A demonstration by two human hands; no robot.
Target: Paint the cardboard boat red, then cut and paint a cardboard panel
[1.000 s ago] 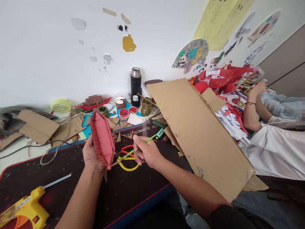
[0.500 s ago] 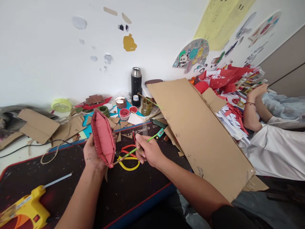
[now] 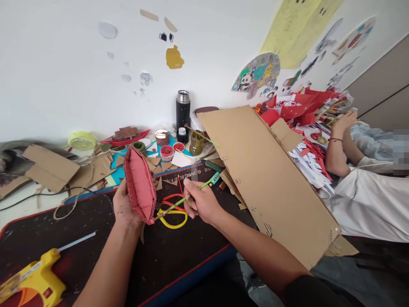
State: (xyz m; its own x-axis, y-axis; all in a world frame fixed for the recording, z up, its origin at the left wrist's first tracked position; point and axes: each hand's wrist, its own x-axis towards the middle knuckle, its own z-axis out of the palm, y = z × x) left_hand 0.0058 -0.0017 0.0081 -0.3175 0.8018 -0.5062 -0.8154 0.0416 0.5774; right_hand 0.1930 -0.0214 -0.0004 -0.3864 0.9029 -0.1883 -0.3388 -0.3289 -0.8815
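Observation:
My left hand (image 3: pixel 123 207) holds up a cardboard piece painted pink-red (image 3: pixel 139 184), its painted face turned toward me. My right hand (image 3: pixel 200 201) grips a thin green paintbrush (image 3: pixel 179 202) like a pen, and the brush tip touches the lower right edge of the painted piece. Under the hands, red and yellow scissors (image 3: pixel 172 212) lie on the dark desk mat (image 3: pixel 38 238).
A yellow glue gun (image 3: pixel 30 281) lies at the lower left. A large cardboard sheet (image 3: pixel 268 179) leans at my right. A black flask (image 3: pixel 182 110), paint pots (image 3: pixel 166 152) and cardboard scraps sit near the wall. Another person's arm (image 3: pixel 338 145) rests on paper cuttings at the right.
The brush tip has slid a little up and right along the lower edge of the painted piece. Both hands have shifted slightly to the right.

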